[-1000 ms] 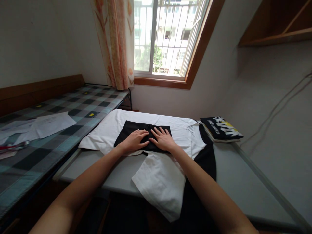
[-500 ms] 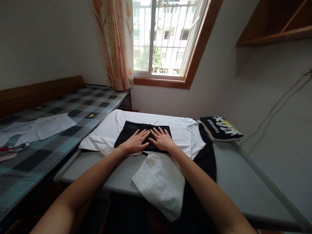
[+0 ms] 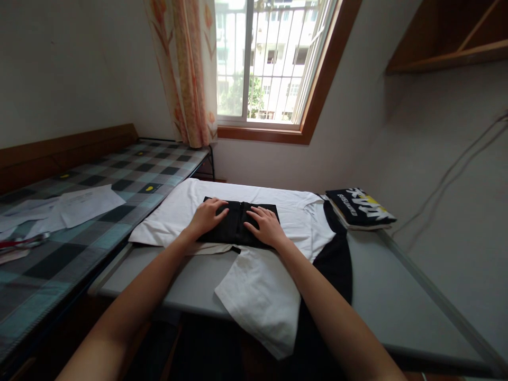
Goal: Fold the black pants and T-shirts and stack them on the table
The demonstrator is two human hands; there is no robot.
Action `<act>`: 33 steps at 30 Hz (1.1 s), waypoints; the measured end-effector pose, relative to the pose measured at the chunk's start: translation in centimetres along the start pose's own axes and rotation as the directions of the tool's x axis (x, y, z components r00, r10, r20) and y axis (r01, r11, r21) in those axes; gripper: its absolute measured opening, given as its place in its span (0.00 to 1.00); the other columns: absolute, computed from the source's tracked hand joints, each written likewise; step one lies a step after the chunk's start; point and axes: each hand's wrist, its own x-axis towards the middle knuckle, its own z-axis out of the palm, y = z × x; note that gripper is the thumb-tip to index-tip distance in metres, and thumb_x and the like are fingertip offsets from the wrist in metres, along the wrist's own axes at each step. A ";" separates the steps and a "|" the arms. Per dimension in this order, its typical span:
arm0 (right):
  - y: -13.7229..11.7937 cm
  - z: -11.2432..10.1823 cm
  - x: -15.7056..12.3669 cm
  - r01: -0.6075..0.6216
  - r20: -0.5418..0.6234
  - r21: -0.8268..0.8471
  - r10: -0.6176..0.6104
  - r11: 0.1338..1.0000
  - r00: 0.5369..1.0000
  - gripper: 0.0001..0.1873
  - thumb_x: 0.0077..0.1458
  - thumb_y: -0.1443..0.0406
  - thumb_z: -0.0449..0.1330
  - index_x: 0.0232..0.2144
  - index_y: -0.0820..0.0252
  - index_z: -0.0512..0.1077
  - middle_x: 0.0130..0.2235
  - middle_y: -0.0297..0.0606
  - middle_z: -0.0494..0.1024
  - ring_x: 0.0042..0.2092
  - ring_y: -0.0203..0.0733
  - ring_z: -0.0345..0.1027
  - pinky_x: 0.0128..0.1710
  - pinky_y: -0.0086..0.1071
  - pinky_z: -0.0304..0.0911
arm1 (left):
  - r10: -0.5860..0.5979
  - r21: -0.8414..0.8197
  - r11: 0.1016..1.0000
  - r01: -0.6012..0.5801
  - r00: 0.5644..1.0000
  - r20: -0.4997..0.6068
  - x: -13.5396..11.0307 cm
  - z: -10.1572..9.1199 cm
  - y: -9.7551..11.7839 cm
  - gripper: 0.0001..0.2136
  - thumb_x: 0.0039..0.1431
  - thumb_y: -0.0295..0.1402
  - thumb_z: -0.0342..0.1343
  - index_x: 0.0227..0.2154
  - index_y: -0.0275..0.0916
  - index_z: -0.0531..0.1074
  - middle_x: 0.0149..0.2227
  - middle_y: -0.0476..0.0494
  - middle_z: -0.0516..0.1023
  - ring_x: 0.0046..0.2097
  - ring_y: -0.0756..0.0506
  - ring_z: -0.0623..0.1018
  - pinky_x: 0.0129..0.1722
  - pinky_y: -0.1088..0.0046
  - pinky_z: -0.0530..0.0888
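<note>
A flat black rectangular panel point(image 3: 226, 230) with a seam down its middle lies on a white T-shirt point(image 3: 170, 211). My left hand point(image 3: 207, 217) rests on the panel's left half near its left edge, fingers slightly bent and apart. On the right half lies my right hand point(image 3: 265, 225), its fingers also spread and touching the surface. Neither hand grips anything. One white sleeve point(image 3: 265, 296) hangs over the table's front edge. Black fabric point(image 3: 335, 259) spreads out from under the shirt on the right.
The grey table point(image 3: 413, 296) runs along the right wall. A stack of folded clothes point(image 3: 357, 209), black with printed letters on top, sits at its back right. To the left is a bed with a checked sheet point(image 3: 99, 211) and papers point(image 3: 87, 203). A curtain point(image 3: 190, 74) hangs beside the window.
My left hand has slid left from the middle of the panel to its left edge, uncovering the seam. My right hand has shifted slightly right, with its fingers a little more bent.
</note>
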 end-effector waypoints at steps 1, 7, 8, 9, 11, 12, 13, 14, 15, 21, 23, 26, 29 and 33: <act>0.3 -0.2 0.0 -0.005 -0.059 0.053 0.008 0.999 0.998 0.25 0.63 0.52 0.52 0.56 0.56 0.71 0.60 0.43 0.70 0.62 0.49 0.59 0.62 0.43 0.51 | -0.083 0.071 0.994 0.085 0.996 -0.030 0.0 -0.6 -0.6 0.15 0.64 0.40 0.50 0.47 0.40 0.75 0.46 0.40 0.78 0.49 0.40 0.76 0.51 0.65 0.70; 3.0 -2.7 -0.3 -0.360 -0.207 0.139 0.382 0.923 0.901 0.18 0.64 0.56 0.50 0.42 0.61 0.75 0.42 0.45 0.79 0.44 0.45 0.72 0.45 0.34 0.63 | -0.526 0.299 0.825 0.479 0.844 0.101 -0.2 -2.5 -4.7 0.21 0.60 0.48 0.51 0.47 0.38 0.74 0.44 0.35 0.79 0.46 0.36 0.78 0.41 0.66 0.72; 3.5 -3.2 -0.5 -0.456 -0.189 0.113 0.470 0.883 0.862 0.19 0.64 0.56 0.50 0.41 0.61 0.75 0.40 0.46 0.79 0.42 0.45 0.73 0.43 0.34 0.63 | -0.562 0.296 0.809 0.507 0.815 0.140 -0.1 -2.5 -5.2 0.22 0.60 0.50 0.50 0.46 0.38 0.74 0.43 0.35 0.80 0.46 0.35 0.78 0.40 0.67 0.72; 3.9 -3.6 -0.7 -0.540 -0.156 0.082 0.545 0.838 0.823 0.19 0.64 0.55 0.49 0.40 0.60 0.75 0.39 0.46 0.79 0.42 0.46 0.73 0.42 0.34 0.63 | -0.577 0.280 0.806 0.522 0.798 0.175 0.0 -2.4 -5.6 0.23 0.60 0.52 0.49 0.43 0.38 0.75 0.42 0.35 0.80 0.45 0.35 0.79 0.40 0.67 0.72; 4.5 -4.1 -1.0 -0.642 -0.055 0.020 0.642 0.767 0.765 0.22 0.63 0.52 0.49 0.37 0.60 0.76 0.38 0.48 0.80 0.43 0.48 0.74 0.40 0.34 0.62 | -0.566 0.216 0.823 0.526 0.792 0.230 0.2 -2.1 -6.3 0.24 0.59 0.54 0.48 0.36 0.37 0.76 0.38 0.35 0.81 0.43 0.36 0.80 0.37 0.69 0.71; 4.7 -4.2 -1.1 -0.662 0.010 0.001 0.662 0.750 0.750 0.24 0.63 0.50 0.48 0.35 0.60 0.76 0.38 0.49 0.80 0.43 0.50 0.74 0.40 0.34 0.62 | -0.554 0.174 0.832 0.526 0.793 0.253 0.3 -1.9 -6.5 0.24 0.60 0.54 0.47 0.33 0.37 0.76 0.36 0.36 0.81 0.41 0.36 0.80 0.36 0.70 0.71; 4.9 -4.3 -1.1 -0.668 0.075 -0.006 0.667 0.744 0.741 0.26 0.63 0.49 0.48 0.33 0.60 0.76 0.38 0.50 0.80 0.43 0.50 0.74 0.39 0.35 0.62 | -0.550 0.129 0.834 0.537 0.789 0.274 0.4 -1.6 -6.8 0.25 0.60 0.54 0.47 0.30 0.37 0.76 0.34 0.36 0.81 0.39 0.37 0.80 0.33 0.71 0.71; 5.0 -4.2 -1.1 -0.669 0.130 -0.005 0.663 0.744 0.737 0.27 0.62 0.48 0.48 0.32 0.61 0.77 0.37 0.50 0.80 0.43 0.51 0.74 0.39 0.35 0.62 | -0.557 0.083 0.824 0.560 0.778 0.291 0.4 -1.4 -7.1 0.25 0.60 0.54 0.46 0.29 0.36 0.75 0.32 0.36 0.80 0.36 0.38 0.80 0.31 0.71 0.71; 5.2 -4.0 -1.0 -0.665 0.171 0.004 0.655 0.747 0.736 0.28 0.62 0.47 0.48 0.31 0.61 0.77 0.37 0.51 0.80 0.42 0.51 0.74 0.39 0.35 0.62 | -0.571 0.037 0.807 0.589 0.763 0.303 0.5 -1.2 -7.3 0.25 0.60 0.54 0.46 0.28 0.36 0.75 0.30 0.37 0.80 0.33 0.39 0.80 0.28 0.71 0.70; 5.7 -2.3 -0.6 -0.645 0.183 0.139 0.620 0.752 0.763 0.23 0.60 0.50 0.54 0.32 0.63 0.76 0.37 0.49 0.80 0.40 0.48 0.74 0.37 0.33 0.63 | -0.622 -0.163 0.709 0.686 0.717 0.314 0.4 -0.6 -8.0 0.20 0.60 0.48 0.48 0.28 0.35 0.74 0.21 0.45 0.73 0.25 0.43 0.75 0.21 0.74 0.67; 5.8 -2.0 -0.4 -0.641 0.163 0.213 0.620 0.737 0.767 0.19 0.59 0.53 0.56 0.32 0.64 0.75 0.37 0.48 0.80 0.39 0.46 0.74 0.36 0.32 0.64 | -0.628 -0.208 0.678 0.705 0.703 0.334 0.4 -0.7 -7.9 0.21 0.57 0.50 0.52 0.30 0.34 0.74 0.21 0.45 0.73 0.26 0.43 0.75 0.21 0.75 0.67; 5.7 -2.0 -0.4 -0.658 0.146 0.321 0.651 0.681 0.745 0.14 0.57 0.57 0.60 0.33 0.65 0.75 0.36 0.47 0.80 0.37 0.45 0.74 0.34 0.30 0.65 | -0.627 -0.211 0.690 0.693 0.717 0.305 0.3 -0.8 -7.9 0.20 0.50 0.50 0.59 0.30 0.34 0.75 0.24 0.44 0.76 0.30 0.42 0.77 0.23 0.75 0.68; 5.2 -2.2 -0.6 -0.668 0.191 0.480 0.675 0.569 0.713 0.14 0.53 0.58 0.64 0.36 0.65 0.74 0.34 0.44 0.80 0.35 0.43 0.74 0.31 0.29 0.66 | -0.606 -0.144 0.752 0.643 0.761 0.232 0.4 -0.8 -8.0 0.16 0.48 0.46 0.61 0.27 0.35 0.75 0.25 0.44 0.78 0.33 0.41 0.78 0.27 0.75 0.69; 4.2 -2.6 -1.0 -0.586 0.307 0.711 0.578 0.388 0.756 0.10 0.54 0.62 0.64 0.32 0.65 0.74 0.33 0.43 0.81 0.34 0.41 0.75 0.30 0.28 0.69 | -0.589 -0.115 0.784 0.610 0.790 0.171 0.4 -0.7 -8.2 0.15 0.49 0.45 0.61 0.27 0.35 0.75 0.28 0.43 0.79 0.36 0.41 0.79 0.31 0.74 0.69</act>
